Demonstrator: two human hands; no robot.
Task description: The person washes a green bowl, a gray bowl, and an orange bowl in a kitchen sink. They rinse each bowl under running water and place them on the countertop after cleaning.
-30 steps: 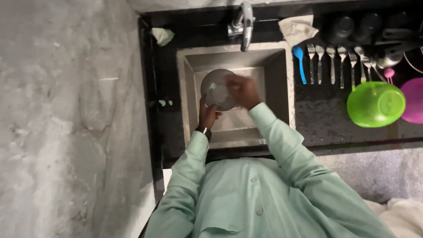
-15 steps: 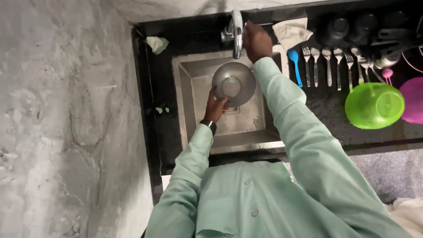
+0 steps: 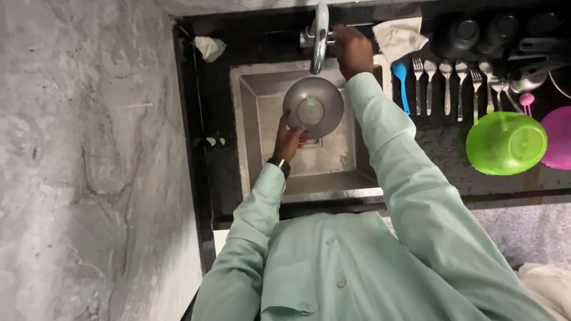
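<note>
The left hand (image 3: 289, 141) holds a round steel bowl (image 3: 313, 107) over the sink (image 3: 256, 142), its fingers closed on the bowl's near rim. The bowl sits tilted under the spout of the tap (image 3: 320, 35), above the sink's drain, and its inside faces up toward the camera.

The right hand (image 3: 352, 50) is at the back of the sink, just right of the tap. It lies at the tap's base, but whether its fingers grip a handle there cannot be told, since the back of the hand hides them. Both arms wear pale green sleeves, and a dark band sits on the left wrist.

Right of the sink, on the dark table (image 3: 440, 142), a blue spoon (image 3: 401, 80) lies nearest, then a row of forks and spoons (image 3: 452, 80) side by side. A white cloth (image 3: 399, 34) lies behind the blue spoon, near the right hand. Further right stands a green bowl (image 3: 505, 142), with a pink bowl (image 3: 558, 138) touching its far side. Dark pots (image 3: 476, 30) stand behind the cutlery. Left of the sink, at the table's back corner, lies a pale green rag (image 3: 209, 47).
</note>
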